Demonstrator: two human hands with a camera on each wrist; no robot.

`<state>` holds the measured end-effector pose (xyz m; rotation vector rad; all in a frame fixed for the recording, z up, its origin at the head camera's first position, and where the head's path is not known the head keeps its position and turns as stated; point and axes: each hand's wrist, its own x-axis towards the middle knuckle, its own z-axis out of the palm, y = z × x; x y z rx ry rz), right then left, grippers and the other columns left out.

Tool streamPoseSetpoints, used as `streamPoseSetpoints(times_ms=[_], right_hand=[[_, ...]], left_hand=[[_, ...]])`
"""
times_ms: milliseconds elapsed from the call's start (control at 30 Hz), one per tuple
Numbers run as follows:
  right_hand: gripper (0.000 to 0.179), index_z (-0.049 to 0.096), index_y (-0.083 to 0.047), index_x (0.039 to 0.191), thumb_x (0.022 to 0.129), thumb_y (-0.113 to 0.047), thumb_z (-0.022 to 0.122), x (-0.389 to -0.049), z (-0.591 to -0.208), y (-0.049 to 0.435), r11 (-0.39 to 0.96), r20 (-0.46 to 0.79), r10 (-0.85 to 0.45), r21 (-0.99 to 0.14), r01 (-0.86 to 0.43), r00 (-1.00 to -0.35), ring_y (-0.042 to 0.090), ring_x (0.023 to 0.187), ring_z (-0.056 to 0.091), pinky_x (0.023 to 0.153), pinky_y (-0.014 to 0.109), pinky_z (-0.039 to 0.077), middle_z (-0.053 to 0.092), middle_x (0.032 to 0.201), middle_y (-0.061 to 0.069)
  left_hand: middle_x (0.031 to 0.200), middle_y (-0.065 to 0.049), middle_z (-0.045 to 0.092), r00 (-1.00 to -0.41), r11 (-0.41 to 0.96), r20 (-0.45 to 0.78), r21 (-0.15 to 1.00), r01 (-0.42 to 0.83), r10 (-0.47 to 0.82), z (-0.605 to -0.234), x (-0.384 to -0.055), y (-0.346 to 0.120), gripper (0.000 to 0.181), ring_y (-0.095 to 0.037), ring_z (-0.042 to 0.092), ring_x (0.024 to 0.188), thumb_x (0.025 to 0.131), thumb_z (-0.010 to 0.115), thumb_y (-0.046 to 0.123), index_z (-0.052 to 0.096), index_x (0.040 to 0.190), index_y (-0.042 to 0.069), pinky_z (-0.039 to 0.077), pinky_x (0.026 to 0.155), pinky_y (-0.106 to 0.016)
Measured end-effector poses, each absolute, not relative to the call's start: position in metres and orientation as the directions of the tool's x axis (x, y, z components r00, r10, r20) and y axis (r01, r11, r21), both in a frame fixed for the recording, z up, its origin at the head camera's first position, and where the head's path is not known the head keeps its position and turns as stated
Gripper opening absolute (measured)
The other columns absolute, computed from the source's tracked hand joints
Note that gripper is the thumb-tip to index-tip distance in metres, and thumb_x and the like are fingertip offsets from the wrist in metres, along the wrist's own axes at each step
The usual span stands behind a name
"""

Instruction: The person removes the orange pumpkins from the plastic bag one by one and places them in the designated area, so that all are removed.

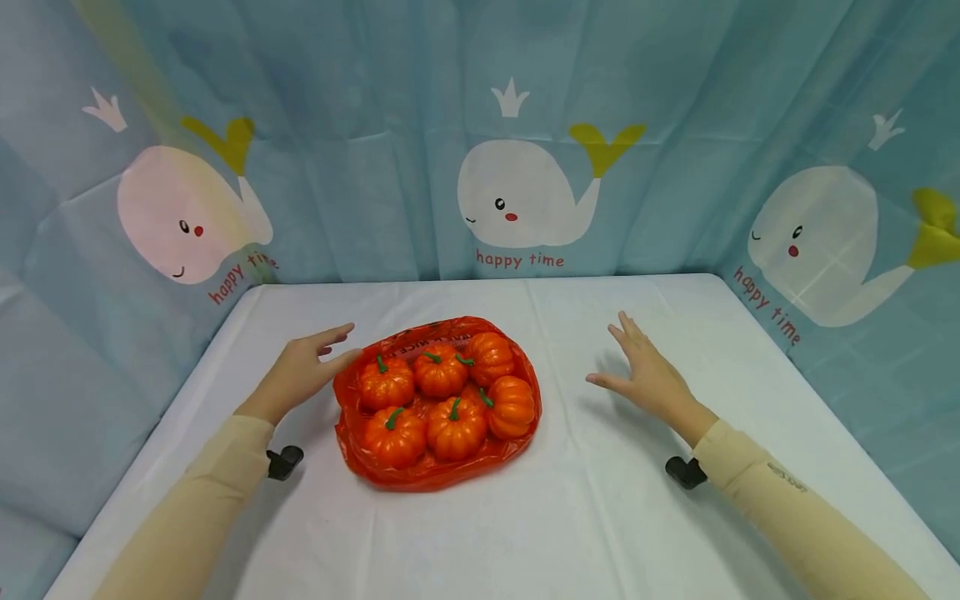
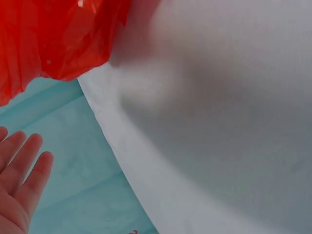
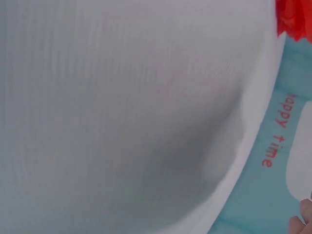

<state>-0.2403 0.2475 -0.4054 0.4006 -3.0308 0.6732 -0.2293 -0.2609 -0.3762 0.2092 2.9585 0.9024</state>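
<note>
A red plastic bag [image 1: 420,477] lies on the table with its mouth spread wide, and several small orange pumpkins [image 1: 457,429] with green stems sit inside it. My left hand [image 1: 303,371] is beside the bag's left rim, fingers extended and thumb close to the edge; whether it touches cannot be told. In the left wrist view, the straight fingers of that hand [image 2: 24,175] show below the red bag [image 2: 73,39]. Away to the right of the bag, my right hand [image 1: 645,371] hovers over the table with spread fingers, holding nothing. Only its fingertips [image 3: 304,217] appear in the right wrist view.
A white cloth [image 1: 465,542] covers the table. Blue curtains [image 1: 375,208] printed with whales and "happy time" enclose its back and both sides. Black wrist devices [image 1: 285,462] show under both sleeves.
</note>
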Motion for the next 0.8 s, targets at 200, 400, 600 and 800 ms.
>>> streamPoseSetpoints(times_ms=[200,400,600,800], right_hand=[[0.104,0.021,-0.01,0.159,0.083,-0.064,0.069,-0.231,-0.404,0.24,0.859,0.075,-0.263,-0.435,-0.269,-0.962,0.037,0.154,0.013,0.119,0.062,0.022,0.005,0.169,0.007],[0.101,0.024,-0.01,0.158,0.084,-0.059,0.071,-0.222,-0.4,0.23,0.834,0.101,-0.291,-0.461,-0.304,-0.951,0.036,0.153,0.018,0.118,0.06,0.026,0.01,0.169,0.008],[0.097,0.028,-0.009,0.157,0.084,-0.056,0.072,-0.212,-0.397,0.215,0.807,0.115,-0.295,-0.502,-0.312,-0.949,0.036,0.153,0.019,0.117,0.061,0.025,0.017,0.167,0.01],[0.095,0.031,-0.009,0.156,0.084,-0.055,0.073,-0.202,-0.397,0.198,0.761,0.124,-0.313,-0.56,-0.327,-0.942,0.037,0.151,0.025,0.116,0.061,0.028,0.024,0.165,0.011]], left_hand=[[0.144,-0.024,0.052,-0.989,0.803,0.044,0.579,0.142,0.144,-0.381,-0.226,-0.26,0.066,-0.049,0.054,0.126,0.097,0.06,0.046,0.045,0.149,0.008,0.05,0.097,-0.057],[0.141,-0.024,0.056,-0.99,0.768,0.067,0.626,0.137,0.122,-0.385,-0.223,-0.257,0.061,-0.046,0.058,0.122,0.097,0.062,0.041,0.05,0.145,0.006,0.053,0.095,-0.054],[0.138,-0.022,0.059,-0.997,0.721,0.064,0.689,0.08,0.049,-0.392,-0.221,-0.253,0.061,-0.042,0.059,0.122,0.096,0.063,0.043,0.052,0.144,0.008,0.052,0.097,-0.052],[0.139,-0.02,0.059,-0.998,0.631,0.065,0.774,0.054,0.006,-0.394,-0.219,-0.249,0.059,-0.04,0.058,0.126,0.095,0.065,0.042,0.054,0.143,0.009,0.05,0.101,-0.051]])
